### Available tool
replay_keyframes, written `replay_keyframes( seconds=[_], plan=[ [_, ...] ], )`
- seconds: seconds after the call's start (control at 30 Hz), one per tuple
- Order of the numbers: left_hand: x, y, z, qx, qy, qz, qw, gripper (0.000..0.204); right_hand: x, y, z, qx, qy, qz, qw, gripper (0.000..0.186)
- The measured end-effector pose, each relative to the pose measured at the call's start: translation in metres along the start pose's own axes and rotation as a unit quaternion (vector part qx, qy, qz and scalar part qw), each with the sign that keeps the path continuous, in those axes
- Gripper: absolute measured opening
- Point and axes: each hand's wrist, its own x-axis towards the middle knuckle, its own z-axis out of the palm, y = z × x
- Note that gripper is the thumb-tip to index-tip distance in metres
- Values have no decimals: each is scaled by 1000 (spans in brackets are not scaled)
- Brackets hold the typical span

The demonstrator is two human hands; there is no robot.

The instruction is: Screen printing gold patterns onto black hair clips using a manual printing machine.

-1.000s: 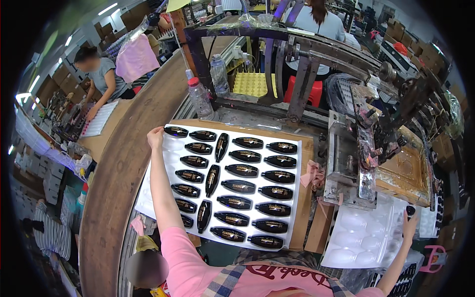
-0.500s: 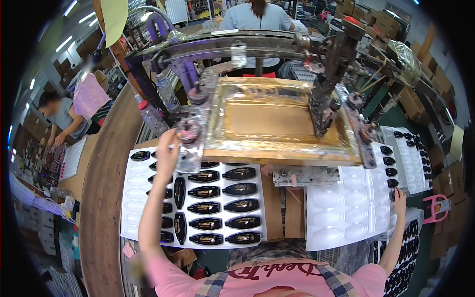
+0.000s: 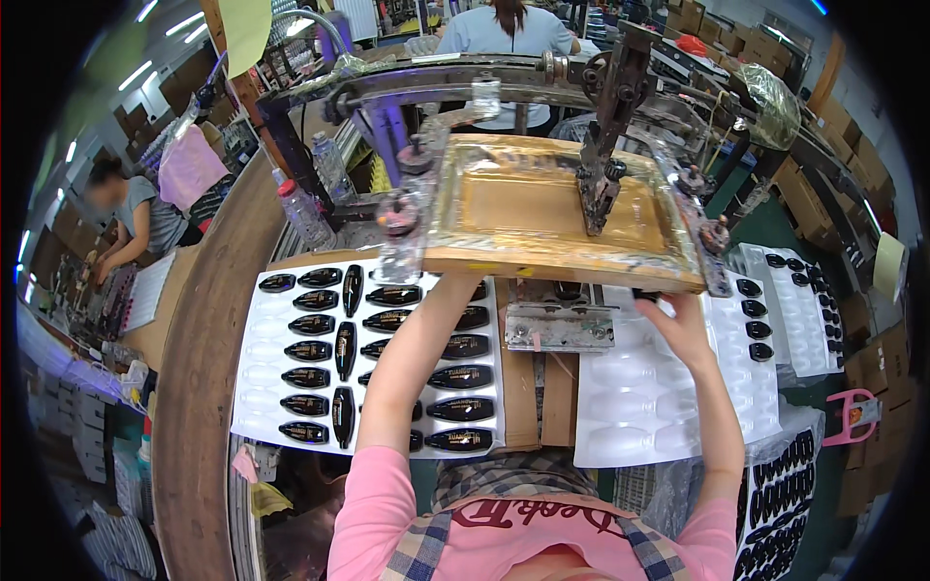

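A wooden screen frame hangs on the metal press in front of me. My left forearm reaches beneath it; that hand is hidden. My right hand is under the frame's right part, fingers closed on a small black piece. A black piece sits on the metal jig below. The white tray on the left carries rows of glossy black oval pieces with gold print. The white tray on the right has moulded pockets and several black pieces along its right side.
A curved wooden board runs down the left, where a co-worker works. Another person is behind the press. Plastic bottles stand left of the press. A pink stool and cartons are at the right.
The screen frame has swung over to the middle. My left hand has gone from its left side to beneath it. My right hand has moved left from the right tray toward the jig.
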Motion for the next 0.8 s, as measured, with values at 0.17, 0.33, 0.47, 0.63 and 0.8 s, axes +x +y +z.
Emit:
replay_keyframes(
  seconds=[0.17, 0.33, 0.47, 0.63, 0.8],
  plan=[
    [-15, 7, -56, -124, 28, -126, 984, 23, 34, -31, 49, -159, -94, 9, 983, 51],
    [-80, -34, -155, -110, 185, -215, 953, 19, 33, -25, 58, -83, -160, 53, 982, 52],
    [-163, -76, -274, 68, 271, -328, 902, 23, 2, 8, 24, -228, -23, -28, 973, 47],
    [-235, -128, -360, 111, 396, -378, 830, 23, -19, 134, -105, -366, 140, 43, 919, 42],
    [-251, -146, -373, 208, 413, -473, 750, 23, -67, 179, -182, -536, 173, 197, 803, 53]
  ],
)
